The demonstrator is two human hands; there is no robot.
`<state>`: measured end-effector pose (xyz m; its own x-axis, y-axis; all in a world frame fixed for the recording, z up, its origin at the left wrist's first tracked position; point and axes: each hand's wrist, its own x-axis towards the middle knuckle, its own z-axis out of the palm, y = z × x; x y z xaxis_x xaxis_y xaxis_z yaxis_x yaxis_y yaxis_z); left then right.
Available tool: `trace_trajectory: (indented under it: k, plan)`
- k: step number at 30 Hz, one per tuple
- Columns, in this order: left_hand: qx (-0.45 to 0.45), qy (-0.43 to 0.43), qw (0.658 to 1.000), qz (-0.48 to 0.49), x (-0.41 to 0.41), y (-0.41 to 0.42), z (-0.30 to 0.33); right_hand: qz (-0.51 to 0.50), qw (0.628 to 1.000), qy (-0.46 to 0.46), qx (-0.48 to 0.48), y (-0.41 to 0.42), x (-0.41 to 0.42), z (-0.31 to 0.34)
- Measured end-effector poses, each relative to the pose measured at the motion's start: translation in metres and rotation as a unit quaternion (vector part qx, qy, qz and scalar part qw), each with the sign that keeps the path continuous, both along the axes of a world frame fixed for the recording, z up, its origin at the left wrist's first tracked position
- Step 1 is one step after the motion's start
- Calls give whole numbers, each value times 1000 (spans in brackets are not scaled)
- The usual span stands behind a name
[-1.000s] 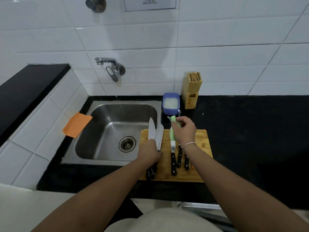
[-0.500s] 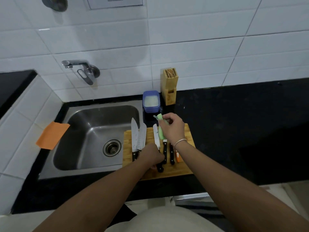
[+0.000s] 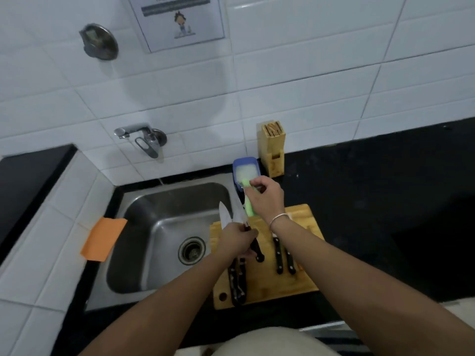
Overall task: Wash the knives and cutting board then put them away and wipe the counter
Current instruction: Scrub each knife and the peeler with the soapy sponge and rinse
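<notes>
White glossy wall tiles (image 3: 295,80) back a black counter (image 3: 385,201). A printed notice (image 3: 180,21) hangs above the wall tap (image 3: 140,138) and steel sink (image 3: 164,227).

Wall notice (image 3: 177,20): blurred heading, cartoon figure; no legible text

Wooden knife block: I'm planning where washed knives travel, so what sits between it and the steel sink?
In the head view, a blue soap tub stands between the wooden knife block and the steel sink, on the black counter.

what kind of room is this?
Most likely a kitchen: a steel sink set in a black counter under a wall tap, with a wooden knife block and a cutting board.
</notes>
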<state>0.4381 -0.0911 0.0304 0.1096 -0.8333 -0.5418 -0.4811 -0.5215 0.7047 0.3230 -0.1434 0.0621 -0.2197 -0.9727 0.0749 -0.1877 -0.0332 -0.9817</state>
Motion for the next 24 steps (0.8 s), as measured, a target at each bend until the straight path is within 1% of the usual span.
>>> trace_trajectory:
  k: [2,4,6,8,10,12,14,19,22,24]
  plan:
    - [-56,19,996,70,34,-16,9,1,1000,-6,2,-11,25,6]
    - [-100,42,984,141,75,-31,21,13,1000,-4,-6,-20,52,12]
    - [-133,21,974,183,112,-46,31,24,1000,9,-17,-29,75,18]
    - [-155,-22,972,177,142,-62,33,29,999,17,-21,-36,92,25]
    - [-173,-65,972,146,164,-77,28,35,999,7,-18,-43,108,29]
    - [-192,-118,967,122,179,-87,23,40,999,-2,-10,-51,122,30]
    - [-205,-148,961,115,188,-94,20,35,999,-6,0,-58,132,30]
    - [-229,-150,953,133,206,-115,1,17,1000,16,-7,-70,140,25]
    - [-236,-154,949,143,211,-123,-3,6,1000,21,7,-71,142,19]
    - [-234,-130,950,158,211,-130,-3,2,999,32,14,-71,142,14]
